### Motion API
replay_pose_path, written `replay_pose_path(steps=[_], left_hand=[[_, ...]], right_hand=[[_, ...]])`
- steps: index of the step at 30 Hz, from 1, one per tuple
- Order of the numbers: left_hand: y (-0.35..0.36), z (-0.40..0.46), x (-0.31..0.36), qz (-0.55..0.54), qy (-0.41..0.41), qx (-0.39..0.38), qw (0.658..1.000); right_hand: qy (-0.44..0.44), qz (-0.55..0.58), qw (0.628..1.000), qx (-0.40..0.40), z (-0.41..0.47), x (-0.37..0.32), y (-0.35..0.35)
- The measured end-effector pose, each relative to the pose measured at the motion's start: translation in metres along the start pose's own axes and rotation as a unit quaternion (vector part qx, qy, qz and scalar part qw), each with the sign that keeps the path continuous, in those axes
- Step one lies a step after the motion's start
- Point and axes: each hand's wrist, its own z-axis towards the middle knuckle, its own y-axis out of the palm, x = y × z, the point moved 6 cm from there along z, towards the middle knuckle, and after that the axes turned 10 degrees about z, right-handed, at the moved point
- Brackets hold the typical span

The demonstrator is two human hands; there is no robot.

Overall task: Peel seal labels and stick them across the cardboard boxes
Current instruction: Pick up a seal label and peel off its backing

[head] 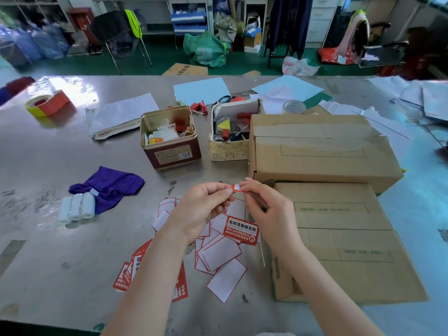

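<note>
Fingers [228, 191] of both hands pinch a seal label [236, 187] between them.

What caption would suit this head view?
Both hands, left and right, pinch a red seal label above scattered labels, beside two cardboard boxes.

Single head-worn wide-angle view, angled forward and down, close above the worktop [72, 238]; room beyond.
</note>
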Motion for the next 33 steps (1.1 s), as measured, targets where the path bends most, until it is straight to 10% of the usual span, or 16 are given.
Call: replay_pose_path(steps=[26,33], left_hand=[[-0.006,-0.009,0.012,0.245,0.126,0.104,0.956],[-0.005,-0.008,0.012,0.264,0.152,0.076,0.950]], right_hand=[[0.009,-0.067,0.997,-0.033,0.004,-0.015,0.012],[0.134,0.023,0.990,-0.035,0.007,-0.003,0.012]])
